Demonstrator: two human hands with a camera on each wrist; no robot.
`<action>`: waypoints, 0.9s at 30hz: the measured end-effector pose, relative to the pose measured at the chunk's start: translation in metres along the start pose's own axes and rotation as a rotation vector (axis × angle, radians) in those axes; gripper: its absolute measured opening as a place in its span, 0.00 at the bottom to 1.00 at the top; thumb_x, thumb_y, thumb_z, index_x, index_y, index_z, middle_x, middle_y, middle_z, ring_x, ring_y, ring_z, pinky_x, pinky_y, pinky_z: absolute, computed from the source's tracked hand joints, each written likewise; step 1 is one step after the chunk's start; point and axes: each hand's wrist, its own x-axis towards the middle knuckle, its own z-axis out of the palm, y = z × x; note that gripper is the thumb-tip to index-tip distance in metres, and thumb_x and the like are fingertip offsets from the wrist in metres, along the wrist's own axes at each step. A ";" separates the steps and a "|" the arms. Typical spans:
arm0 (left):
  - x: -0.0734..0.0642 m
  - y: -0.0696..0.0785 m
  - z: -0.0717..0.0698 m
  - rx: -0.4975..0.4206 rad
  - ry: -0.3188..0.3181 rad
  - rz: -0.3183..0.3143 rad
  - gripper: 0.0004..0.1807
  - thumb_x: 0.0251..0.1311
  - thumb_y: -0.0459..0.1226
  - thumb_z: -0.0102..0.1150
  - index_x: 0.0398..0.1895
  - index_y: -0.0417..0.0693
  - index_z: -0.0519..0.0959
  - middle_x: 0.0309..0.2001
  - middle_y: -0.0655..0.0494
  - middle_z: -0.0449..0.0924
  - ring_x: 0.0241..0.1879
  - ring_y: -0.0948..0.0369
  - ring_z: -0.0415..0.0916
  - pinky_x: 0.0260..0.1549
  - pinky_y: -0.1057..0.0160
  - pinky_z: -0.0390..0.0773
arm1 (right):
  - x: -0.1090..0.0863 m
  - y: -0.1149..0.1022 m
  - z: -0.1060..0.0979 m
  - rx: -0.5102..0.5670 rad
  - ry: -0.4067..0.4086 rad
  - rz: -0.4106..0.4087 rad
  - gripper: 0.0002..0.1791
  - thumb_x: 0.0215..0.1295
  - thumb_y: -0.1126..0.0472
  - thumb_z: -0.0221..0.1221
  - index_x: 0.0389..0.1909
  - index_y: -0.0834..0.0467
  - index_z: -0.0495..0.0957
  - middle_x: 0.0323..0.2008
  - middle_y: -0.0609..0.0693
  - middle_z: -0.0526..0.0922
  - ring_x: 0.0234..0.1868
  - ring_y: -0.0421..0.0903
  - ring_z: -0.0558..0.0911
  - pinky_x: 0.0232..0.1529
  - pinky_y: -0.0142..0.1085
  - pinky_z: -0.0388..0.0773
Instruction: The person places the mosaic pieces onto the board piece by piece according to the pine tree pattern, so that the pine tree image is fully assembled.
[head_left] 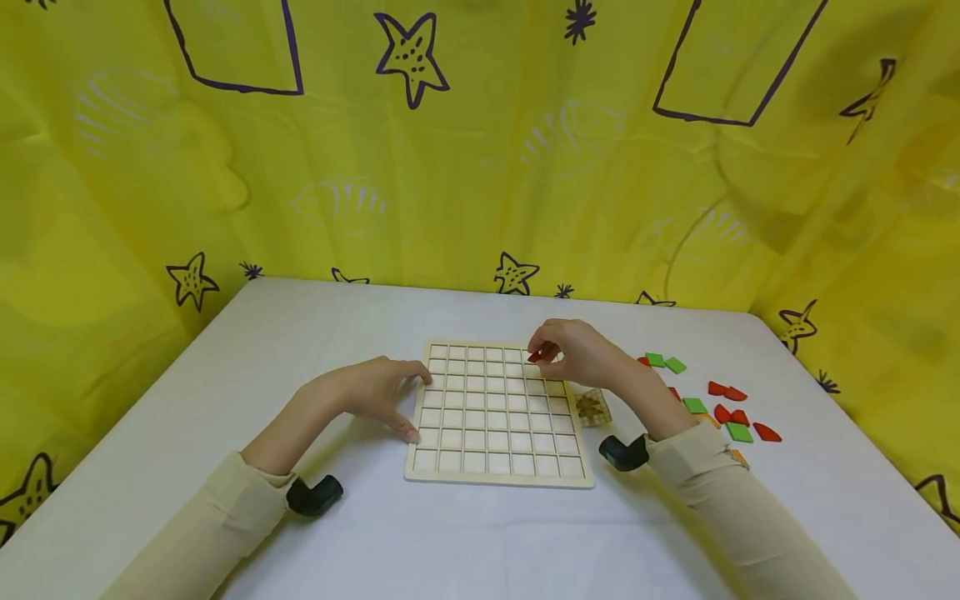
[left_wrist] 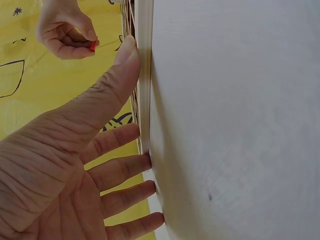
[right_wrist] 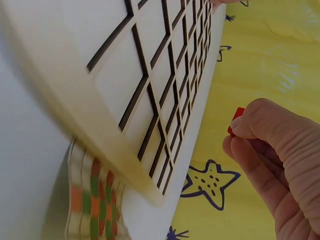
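Note:
A pale wooden grid board (head_left: 495,481) with rows of square compartments lies on the white table. My left hand (head_left: 375,392) is at its left edge, thumb and fingertips touching the rim; in the left wrist view the fingers (left_wrist: 120,170) are spread and nearly straight. Above the board's far right corner, my right hand (head_left: 577,350) pinches a small red piece (right_wrist: 236,121) between thumb and fingertips. Part of that red piece is hidden by the fingers. All the grid compartments that show are bare.
Beside the board's right edge lies a patterned card (head_left: 592,407) with coloured squares. Farther right are scattered several red quarter-round pieces (head_left: 767,432), green squares (head_left: 738,432) and an orange piece (head_left: 738,457), some behind the right forearm. A yellow patterned curtain (head_left: 465,167) hangs behind the table.

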 end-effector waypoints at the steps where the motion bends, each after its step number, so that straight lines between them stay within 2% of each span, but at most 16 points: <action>1: 0.000 0.000 0.000 -0.001 0.000 0.000 0.43 0.43 0.55 0.83 0.63 0.56 0.74 0.60 0.48 0.77 0.56 0.51 0.72 0.59 0.45 0.72 | 0.002 -0.001 0.001 0.007 -0.004 0.001 0.10 0.59 0.73 0.68 0.42 0.64 0.83 0.38 0.52 0.83 0.39 0.45 0.86 0.43 0.38 0.84; 9: -0.001 0.000 0.000 0.003 0.004 0.015 0.43 0.43 0.55 0.83 0.63 0.55 0.74 0.59 0.49 0.77 0.57 0.51 0.73 0.59 0.45 0.72 | 0.018 -0.004 0.010 0.015 -0.024 -0.034 0.09 0.61 0.72 0.68 0.42 0.64 0.83 0.39 0.53 0.82 0.39 0.45 0.86 0.43 0.35 0.83; 20: 0.001 0.003 0.001 0.017 0.003 0.015 0.42 0.43 0.55 0.83 0.62 0.55 0.74 0.58 0.49 0.77 0.55 0.51 0.72 0.57 0.46 0.73 | 0.042 -0.004 0.016 -0.012 -0.065 -0.040 0.07 0.62 0.71 0.67 0.40 0.64 0.83 0.39 0.54 0.84 0.40 0.46 0.85 0.44 0.35 0.82; 27: 0.001 0.003 0.001 0.011 -0.004 0.004 0.42 0.42 0.56 0.82 0.62 0.56 0.74 0.61 0.48 0.76 0.57 0.50 0.72 0.58 0.46 0.73 | 0.060 -0.005 0.022 -0.028 -0.119 0.008 0.06 0.62 0.71 0.67 0.39 0.62 0.83 0.38 0.51 0.84 0.38 0.45 0.81 0.44 0.36 0.80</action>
